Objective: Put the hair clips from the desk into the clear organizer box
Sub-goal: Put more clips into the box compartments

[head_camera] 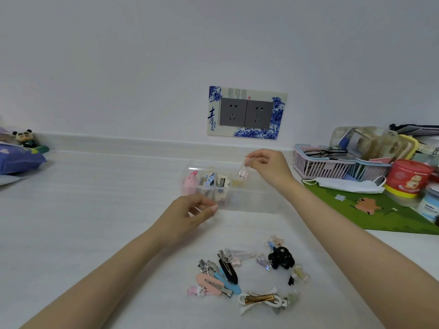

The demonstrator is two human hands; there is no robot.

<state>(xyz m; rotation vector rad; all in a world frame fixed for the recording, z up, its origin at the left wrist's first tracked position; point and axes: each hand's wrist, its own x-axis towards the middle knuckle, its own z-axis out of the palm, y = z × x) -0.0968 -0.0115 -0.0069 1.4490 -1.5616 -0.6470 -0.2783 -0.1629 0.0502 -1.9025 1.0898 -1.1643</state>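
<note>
The clear organizer box stands on the white desk, holding several hair clips in its left part. My left hand grips the box's near left corner, thumb and fingers curled on the wall. My right hand hovers over the box's middle and pinches a small clear pinkish hair clip that hangs down from my fingertips. A pile of several hair clips lies on the desk in front of the box: pink, blue and black snap clips, a black bow, a white bow clip.
A green mat with a white face mask lies to the right. Behind it stand a pink basket, a red tin and jars. A wall socket is above the box. A blue pouch sits far left.
</note>
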